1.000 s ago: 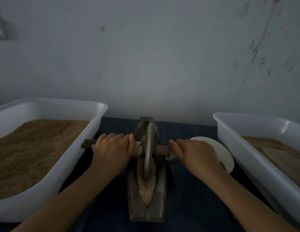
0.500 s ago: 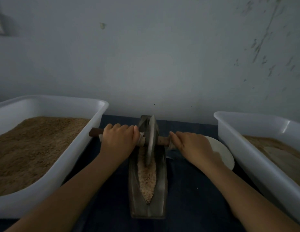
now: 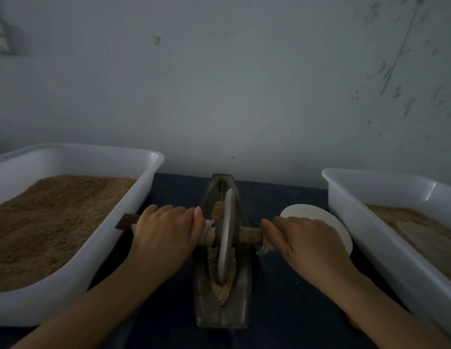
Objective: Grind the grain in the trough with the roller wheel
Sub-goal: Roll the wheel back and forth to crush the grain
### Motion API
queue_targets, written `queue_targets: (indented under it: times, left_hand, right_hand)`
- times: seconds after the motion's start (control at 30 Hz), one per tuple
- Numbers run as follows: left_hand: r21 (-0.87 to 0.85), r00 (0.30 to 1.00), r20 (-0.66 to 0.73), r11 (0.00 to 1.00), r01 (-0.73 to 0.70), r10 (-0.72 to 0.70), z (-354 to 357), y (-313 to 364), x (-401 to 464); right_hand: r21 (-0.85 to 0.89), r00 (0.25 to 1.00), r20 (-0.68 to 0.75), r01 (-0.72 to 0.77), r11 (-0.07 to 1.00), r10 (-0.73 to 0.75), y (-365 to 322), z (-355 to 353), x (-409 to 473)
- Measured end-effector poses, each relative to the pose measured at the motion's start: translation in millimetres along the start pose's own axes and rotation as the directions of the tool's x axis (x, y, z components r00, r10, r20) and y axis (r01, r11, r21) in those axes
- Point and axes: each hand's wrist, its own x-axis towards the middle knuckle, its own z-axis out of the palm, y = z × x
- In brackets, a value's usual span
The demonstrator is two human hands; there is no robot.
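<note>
A dark blue cloth-covered table carries a narrow boat-shaped metal trough at centre, a white plastic tub on each side, and a round white plate near the right-hand white tub.

No legible text, label, brand, number or sign anywhere in view. The framed item on the grey wall, far upper left of the boat-shaped metal trough, is too dim and blurred to read.
</note>
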Motion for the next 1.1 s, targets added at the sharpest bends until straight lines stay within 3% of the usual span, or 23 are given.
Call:
queue_targets:
  times: [0.07,0.2,0.33,0.43,0.57,0.7,0.8,0.87,0.97,1.1]
  left_hand:
    - [-0.003,0.998,-0.057,1.000,0.014,-0.014,7,-2,7]
    - [0.007,0.999,-0.030,0.999,0.046,-0.046,24,-6,23]
    - [0.015,0.995,-0.061,0.997,0.078,-0.077,36,-8,47]
    - [0.159,0.992,0.115,0.987,0.029,-0.048,38,-12,59]
    - [0.213,0.989,0.136,0.977,0.024,-0.054,36,-11,54]
    - [0.064,0.999,-0.027,0.997,0.037,-0.035,26,-6,37]
    - [0.018,0.997,0.064,0.999,0.033,-0.034,10,-1,20]
    - [0.019,0.998,0.055,1.000,-0.010,0.009,4,-2,9]
    - [-0.082,0.999,0.032,0.996,0.038,-0.035,-6,-1,-1]
    - [-0.020,1.000,-0.014,1.000,0.005,-0.006,-2,-1,-3]
  right_hand:
    - [-0.018,1.000,0.024,0.002,1.000,-0.002,3,7,7]
    - [-0.026,0.993,-0.002,-0.117,0.993,0.117,16,26,32]
    - [-0.079,0.999,-0.022,-0.050,0.996,0.048,30,46,55]
    - [-0.070,0.995,-0.035,-0.098,0.993,0.096,35,51,71]
    - [-0.065,0.996,-0.003,-0.088,0.994,0.088,35,50,70]
    - [0.056,0.996,0.033,-0.080,0.995,0.078,25,35,44]
    - [0.078,0.999,0.022,-0.047,0.996,0.045,12,19,23]
    - [0.076,0.999,0.022,-0.037,0.996,0.035,4,7,12]
    - [0.065,1.000,0.002,-0.025,0.998,0.025,-2,-5,0]
    - [0.036,1.000,-0.020,0.005,0.999,-0.004,-1,-5,-1]
